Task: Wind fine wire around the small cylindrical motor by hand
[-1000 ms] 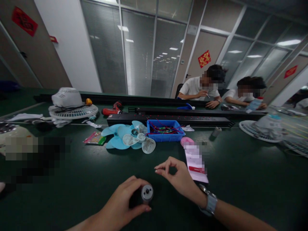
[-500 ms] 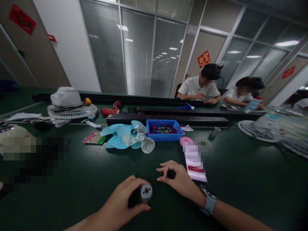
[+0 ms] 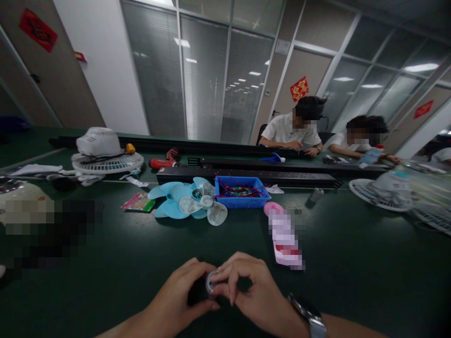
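Metal cylinder: it sits between the two hands at the near edge of view, its round end turned up toward the camera; whether its base rests on the table is hidden.
Left hand: wrapped round the cylinder's side, fingers beyond it and thumb on the near side; this side grip probably steadies it and leaves the top end free.
Right hand: bent fingers and thumb come together over that top end; they seem to need fingertip precision there, but I cannot tell whether they pinch something small.
Wristwatch: worn on the right wrist, clear of the cylinder.
Blue bin: stands beyond the hands, its walls likely keeping the tangled red wires together.
Fan blades: lie in an overlapping pile just left of the bin, apparently grouped as like parts.
Second cylinder: stands right of the bin, well apart from the hands.
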`<move>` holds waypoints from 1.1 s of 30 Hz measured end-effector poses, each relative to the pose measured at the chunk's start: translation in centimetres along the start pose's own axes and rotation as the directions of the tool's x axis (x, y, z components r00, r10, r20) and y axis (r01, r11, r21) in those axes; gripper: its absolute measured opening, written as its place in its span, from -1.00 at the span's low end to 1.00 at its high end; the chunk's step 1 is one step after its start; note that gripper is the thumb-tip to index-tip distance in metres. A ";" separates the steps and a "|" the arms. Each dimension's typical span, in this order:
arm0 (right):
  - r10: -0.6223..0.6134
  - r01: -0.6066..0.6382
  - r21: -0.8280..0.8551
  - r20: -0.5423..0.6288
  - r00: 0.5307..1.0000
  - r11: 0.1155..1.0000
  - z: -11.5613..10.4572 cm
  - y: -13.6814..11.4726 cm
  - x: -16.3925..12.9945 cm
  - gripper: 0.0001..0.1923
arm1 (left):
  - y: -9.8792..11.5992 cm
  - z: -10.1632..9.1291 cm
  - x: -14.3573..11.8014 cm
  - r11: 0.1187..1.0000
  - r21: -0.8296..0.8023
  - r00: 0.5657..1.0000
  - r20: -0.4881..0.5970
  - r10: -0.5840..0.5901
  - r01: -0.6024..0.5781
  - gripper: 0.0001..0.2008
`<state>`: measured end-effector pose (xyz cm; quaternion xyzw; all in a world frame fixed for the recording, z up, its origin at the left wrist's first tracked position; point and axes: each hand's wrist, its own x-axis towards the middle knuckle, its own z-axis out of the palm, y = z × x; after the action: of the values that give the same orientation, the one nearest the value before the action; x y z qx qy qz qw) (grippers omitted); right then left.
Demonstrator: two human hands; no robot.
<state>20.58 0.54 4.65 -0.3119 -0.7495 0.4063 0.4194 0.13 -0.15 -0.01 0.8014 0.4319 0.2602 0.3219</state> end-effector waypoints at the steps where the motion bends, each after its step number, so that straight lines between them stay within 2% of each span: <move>1: 0.003 -0.003 -0.002 -0.011 1.000 1.000 0.2 0.0 0.1 -0.70 | 0.0 0.0 0.0 1.000 0.002 1.000 -0.001 0.001 -0.001 -0.69; 6: -0.055 0.054 -0.028 -0.035 0.998 0.998 0.3 0.5 0.5 -0.70 | 0.1 0.1 -0.1 1.000 -0.006 1.000 0.000 -0.011 0.011 -0.71; 16: -0.035 0.035 -0.003 0.015 0.999 0.999 0.2 0.4 0.7 -0.68 | -0.2 0.1 0.1 1.000 -0.021 1.000 -0.006 0.014 -0.015 -0.71; 28: 0.135 -0.135 0.107 0.007 0.991 0.985 0.5 0.6 0.9 -0.63 | -0.5 0.2 -0.1 1.000 -0.011 1.000 0.007 0.015 -0.015 -0.68; 33: 0.175 -0.173 0.069 -0.028 0.984 0.983 0.8 0.7 1.2 -0.60 | -0.1 0.1 0.0 0.999 -0.028 1.000 -0.003 0.015 -0.015 -0.67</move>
<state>19.41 1.52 4.20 -0.3688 -0.6982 0.4608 0.4051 0.10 -0.14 -0.18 0.7995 0.4227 0.2699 0.3305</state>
